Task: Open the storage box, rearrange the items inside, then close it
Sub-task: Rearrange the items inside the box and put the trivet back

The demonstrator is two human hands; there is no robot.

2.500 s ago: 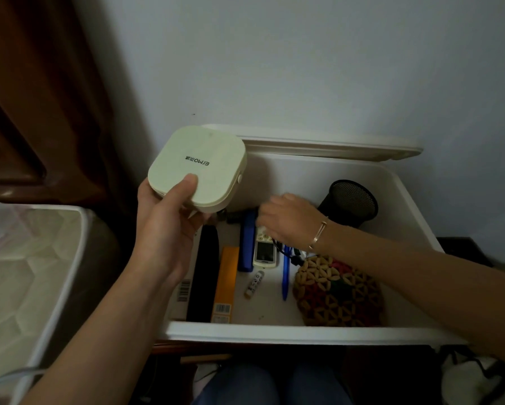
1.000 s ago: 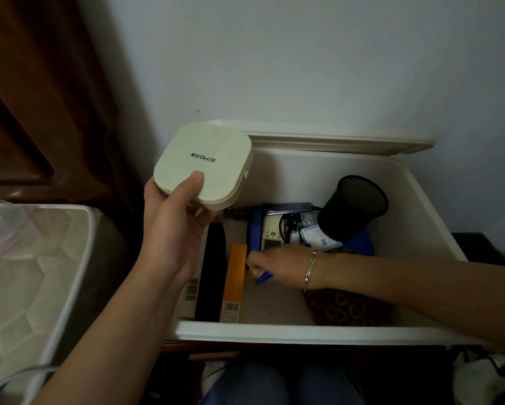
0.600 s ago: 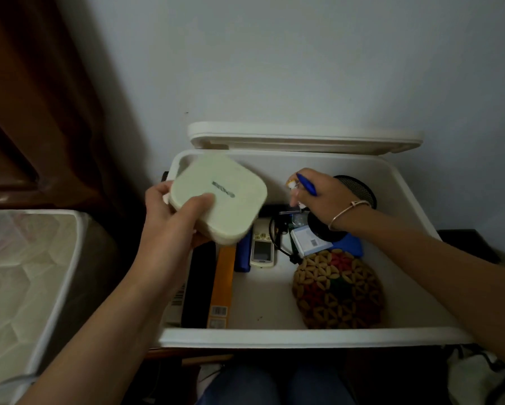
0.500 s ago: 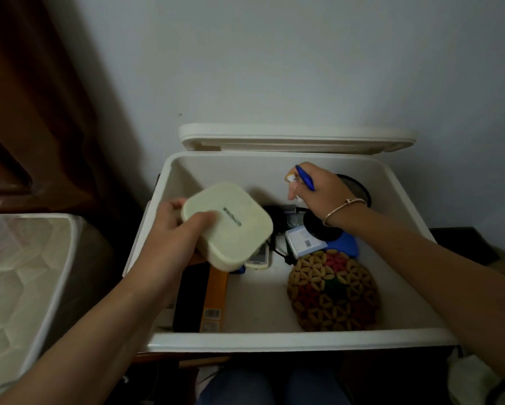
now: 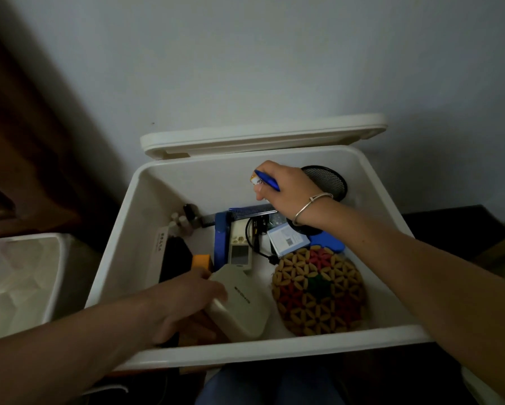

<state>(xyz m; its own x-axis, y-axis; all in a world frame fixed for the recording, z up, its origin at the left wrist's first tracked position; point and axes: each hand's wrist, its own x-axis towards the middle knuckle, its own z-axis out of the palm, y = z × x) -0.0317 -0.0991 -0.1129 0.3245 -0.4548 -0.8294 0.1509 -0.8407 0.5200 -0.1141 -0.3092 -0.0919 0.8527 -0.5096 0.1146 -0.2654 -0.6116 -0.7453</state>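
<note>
While left hand (image 5: pixel 184 305) grips cream case (image 5: pixel 245 314), its dark lettering (image 5: pixel 241 294) blurred, right hand (image 5: pixel 287 190) pinches blue pen (image 5: pixel 267 180).

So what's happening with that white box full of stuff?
A person is sorting the open white plastic storage box, its lid raised at the back. The left hand grips a cream rounded-square case low inside the box near its front wall. The right hand holds a blue pen beside the black mesh pen cup at the back.
</note>
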